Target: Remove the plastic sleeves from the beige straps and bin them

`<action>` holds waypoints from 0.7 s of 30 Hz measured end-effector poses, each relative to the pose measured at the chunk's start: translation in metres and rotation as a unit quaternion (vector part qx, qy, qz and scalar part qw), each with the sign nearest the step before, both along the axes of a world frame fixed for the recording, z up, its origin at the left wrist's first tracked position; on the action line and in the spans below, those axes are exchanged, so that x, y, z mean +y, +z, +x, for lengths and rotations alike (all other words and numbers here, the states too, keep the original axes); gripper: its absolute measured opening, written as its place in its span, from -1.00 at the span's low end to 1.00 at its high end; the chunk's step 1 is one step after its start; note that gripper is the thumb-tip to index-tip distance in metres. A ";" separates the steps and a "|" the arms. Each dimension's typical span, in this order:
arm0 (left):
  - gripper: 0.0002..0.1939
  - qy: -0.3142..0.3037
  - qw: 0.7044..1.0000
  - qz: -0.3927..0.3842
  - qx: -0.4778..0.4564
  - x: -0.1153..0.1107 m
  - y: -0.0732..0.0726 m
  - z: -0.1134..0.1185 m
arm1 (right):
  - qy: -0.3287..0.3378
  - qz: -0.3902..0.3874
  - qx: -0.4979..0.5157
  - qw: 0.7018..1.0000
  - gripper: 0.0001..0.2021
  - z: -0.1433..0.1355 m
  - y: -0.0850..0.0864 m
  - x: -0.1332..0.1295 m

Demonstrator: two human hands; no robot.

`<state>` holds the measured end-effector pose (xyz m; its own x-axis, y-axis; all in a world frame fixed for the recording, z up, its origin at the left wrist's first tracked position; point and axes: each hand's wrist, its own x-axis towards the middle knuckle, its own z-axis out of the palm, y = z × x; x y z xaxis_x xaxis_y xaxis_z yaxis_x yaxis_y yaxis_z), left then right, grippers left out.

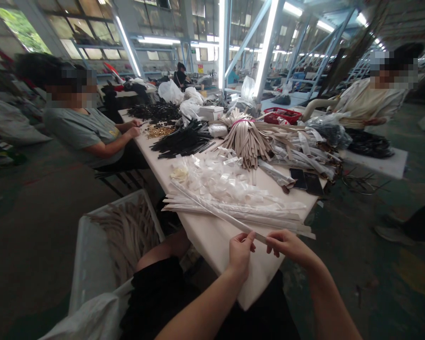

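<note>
One long pale strap [216, 211] runs from the left side of the table to my two hands at its near edge. My left hand [240, 252] pinches the strap close to its near end. Fingers of my right hand [286, 244] are closed on that end, a short way to the right. Several similar pale straps [269, 221] lie side by side just beyond my hands. Behind them spreads a heap of crumpled clear plastic wrappers [212, 177].
A bundle of beige straps [246, 137] stands behind the wrappers, with black strips [184, 137] to its left. Two dark phones [306, 182] lie at the right. A white bin [78, 250] of straps is beside my leg. Co-workers sit left [85, 123] and stand right [368, 101].
</note>
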<state>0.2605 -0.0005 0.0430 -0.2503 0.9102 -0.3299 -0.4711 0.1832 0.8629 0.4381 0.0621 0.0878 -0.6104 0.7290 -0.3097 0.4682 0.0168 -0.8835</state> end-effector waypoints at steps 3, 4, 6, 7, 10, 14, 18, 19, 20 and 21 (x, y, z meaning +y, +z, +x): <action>-0.49 0.013 0.999 -0.029 -0.044 0.003 0.002 -0.006 | 0.003 -0.006 -0.019 1.000 -0.51 0.012 0.000 -0.002; -0.47 0.019 0.998 -0.036 -0.056 0.003 0.002 -0.007 | 0.000 -0.008 -0.026 1.000 -0.51 0.015 -0.001 -0.003; -0.45 0.026 0.997 -0.036 -0.062 0.003 0.002 -0.003 | -0.013 -0.006 -0.031 0.999 -0.51 0.014 -0.002 -0.005; -0.46 0.027 0.998 -0.031 -0.055 0.002 0.002 0.001 | -0.021 -0.003 -0.030 0.999 -0.52 0.012 -0.003 -0.005; -0.48 0.023 0.999 -0.024 -0.034 -0.004 0.000 0.017 | -0.036 0.001 -0.016 0.999 -0.52 0.003 -0.003 -0.006; -0.47 0.013 0.999 -0.031 -0.032 -0.008 -0.003 0.030 | -0.036 -0.012 -0.005 0.999 -0.51 0.007 -0.001 -0.006; -0.48 0.030 0.999 -0.031 -0.031 -0.005 -0.006 0.033 | -0.046 -0.028 -0.003 0.999 -0.55 0.019 -0.001 -0.006; -0.47 0.028 0.999 -0.032 -0.031 -0.003 -0.006 0.035 | -0.048 -0.028 0.001 0.998 -0.56 0.019 -0.001 -0.007; -0.47 0.025 0.999 -0.034 -0.032 -0.003 -0.005 0.037 | -0.051 -0.025 0.007 0.998 -0.56 0.018 -0.001 -0.007; -0.46 0.021 0.999 -0.035 -0.032 -0.002 -0.005 0.039 | -0.051 -0.024 0.013 0.998 -0.56 0.016 -0.001 -0.007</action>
